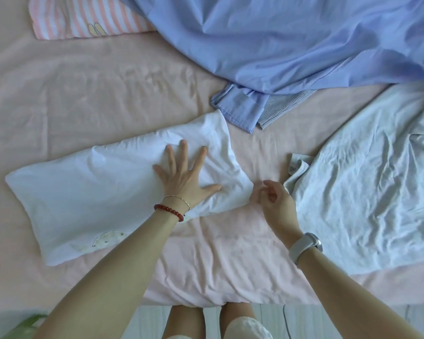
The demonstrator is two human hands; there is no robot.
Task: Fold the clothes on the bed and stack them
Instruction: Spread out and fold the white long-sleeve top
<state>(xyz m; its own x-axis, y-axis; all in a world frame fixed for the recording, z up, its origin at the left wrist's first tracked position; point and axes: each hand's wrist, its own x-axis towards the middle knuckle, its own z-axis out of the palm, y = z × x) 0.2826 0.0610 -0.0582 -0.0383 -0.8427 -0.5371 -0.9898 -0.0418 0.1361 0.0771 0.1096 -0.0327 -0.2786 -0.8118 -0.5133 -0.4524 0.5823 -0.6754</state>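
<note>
A white garment (88,189), folded into a long strip, lies across the pink bed sheet (83,99). My left hand (184,177) presses flat on its right half with fingers spread. My right hand (275,204) hovers just right of the garment's right end, fingers loosely curled and holding nothing. A blue shirt (279,45) lies crumpled at the top right, with its cuff (240,106) just above the white garment. A pale grey-blue garment (367,187) is spread out on the right.
A pink-and-white striped pillow (83,15) sits at the top left. The bed's near edge (206,299) runs in front of my legs, with the floor below it. A green object (30,321) shows at the bottom left.
</note>
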